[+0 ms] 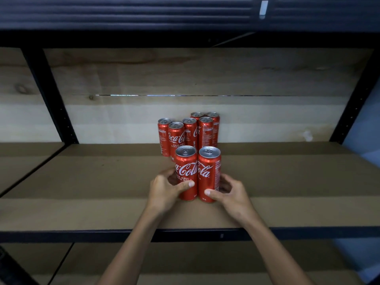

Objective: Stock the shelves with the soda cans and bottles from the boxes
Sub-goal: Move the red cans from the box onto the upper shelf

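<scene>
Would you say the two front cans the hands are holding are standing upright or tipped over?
Upright. Both front cans stand on the shelf board with silver tops facing up, left hand and right hand gripping their lower halves.

Two bare forearms, no sleeves in view up to the lower edge of the picture. No watch, ring, bracelet or glove on either. Left hand [164, 190] and right hand [230, 194] both uncovered, with short, plain nails showing pale at the thumb tips. Slim wrists, forearms widening toward the elbows. Nothing of clothing visible anywhere; upper arms and torso out of view.
</scene>
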